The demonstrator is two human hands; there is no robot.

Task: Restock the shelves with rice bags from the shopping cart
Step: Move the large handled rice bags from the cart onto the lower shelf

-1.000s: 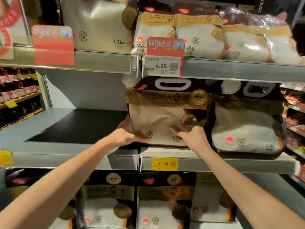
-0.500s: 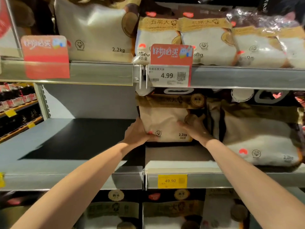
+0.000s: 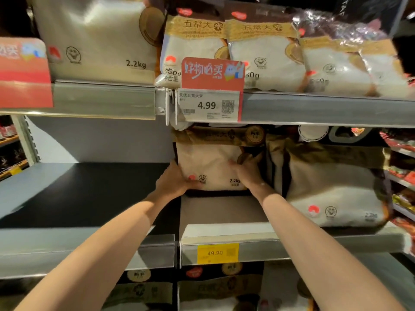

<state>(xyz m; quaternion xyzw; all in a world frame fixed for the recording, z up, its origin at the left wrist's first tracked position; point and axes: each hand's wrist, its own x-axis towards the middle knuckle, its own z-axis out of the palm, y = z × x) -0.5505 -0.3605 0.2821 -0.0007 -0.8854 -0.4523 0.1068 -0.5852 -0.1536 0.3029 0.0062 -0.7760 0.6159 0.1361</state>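
Observation:
A beige 2.2 kg rice bag (image 3: 208, 162) with a gold band stands upright deep on the middle shelf (image 3: 224, 212). My left hand (image 3: 173, 180) grips its lower left corner, thumb on the front. Against the lower right of the bag's front my right hand (image 3: 249, 171) presses with fingers pointing up. A second large rice bag (image 3: 332, 189) stands right beside it, nearer the shelf's front edge. The shopping cart is out of view.
The left half of the middle shelf (image 3: 74, 194) is bare. The top shelf (image 3: 314, 108) carries a 2.2 kg bag (image 3: 94, 41) and several small rice bags (image 3: 265, 55). Price tags 4.99 (image 3: 207, 105) and 49.90 (image 3: 216, 253) hang on the shelf edges. More bags (image 3: 213, 288) fill the shelf below.
Both hands have pushed the rice bag from the shelf's front edge back toward the rear wall. My view has moved closer and lower.

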